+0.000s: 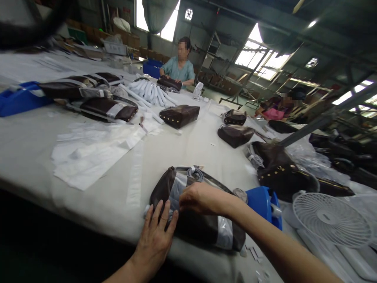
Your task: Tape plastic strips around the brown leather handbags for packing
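Note:
A dark brown leather handbag point(203, 228) lies on the table in front of me, with clear plastic wrap point(225, 232) banded around both ends. Its handle point(213, 179) shows along the far side, partly wrapped. My left hand point(156, 232) rests on the bag's near left end, fingers stretched out and a little apart. Over the left band of wrap, my right hand point(197, 198) is closed with its fingers curled down. What those fingers grip is hidden behind the hand.
A blue tape dispenser point(262, 206) and a white fan point(330, 220) stand at right. Wrapped bags point(108, 108) and white paper sheets point(94, 153) lie at left. More bags point(179, 116) are farther back. Across the table, a person point(179, 68) handles a bag; another person point(278, 108) is at right.

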The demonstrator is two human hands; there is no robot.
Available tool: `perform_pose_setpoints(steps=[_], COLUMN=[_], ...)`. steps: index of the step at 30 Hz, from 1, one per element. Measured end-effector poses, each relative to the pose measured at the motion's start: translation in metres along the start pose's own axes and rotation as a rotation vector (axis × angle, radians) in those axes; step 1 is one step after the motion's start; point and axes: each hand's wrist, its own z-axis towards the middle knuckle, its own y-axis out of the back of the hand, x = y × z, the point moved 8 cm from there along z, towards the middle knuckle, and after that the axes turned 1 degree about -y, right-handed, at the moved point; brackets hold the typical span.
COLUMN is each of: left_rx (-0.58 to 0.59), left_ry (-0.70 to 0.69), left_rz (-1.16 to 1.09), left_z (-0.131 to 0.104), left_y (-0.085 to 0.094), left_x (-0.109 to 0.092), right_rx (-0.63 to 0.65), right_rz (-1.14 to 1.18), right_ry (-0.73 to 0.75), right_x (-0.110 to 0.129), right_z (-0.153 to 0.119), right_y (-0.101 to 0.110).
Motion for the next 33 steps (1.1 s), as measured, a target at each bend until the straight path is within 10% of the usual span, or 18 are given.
perform_pose_setpoints(steps=[8, 19, 26, 33], left_rx=[-0.015, -0.026, -0.039, -0.074], left_ry=[0.017, 0.008, -0.007, 0.003], left_rz=[-0.005, -0.006, -0.033, -0.236], left_z=[0.0, 0.004, 0.001, 0.005], left_y=[-0.002, 0.002, -0.001, 0.007], left_x=[0.001, 0.002, 0.001, 0.008], right_rx=[0.155, 0.121, -0.319, -0.563], right_rz=[-0.433, -0.453, -0.243, -0.149], right_ry=[-0.042, -0.142, -0.626, -0.438], right_x=[-0.01, -0.027, -0.103, -0.042], right_z=[0.046, 0.061, 0.025, 0.012], right_y=[-0.026, -0.021, 0.035, -0.031])
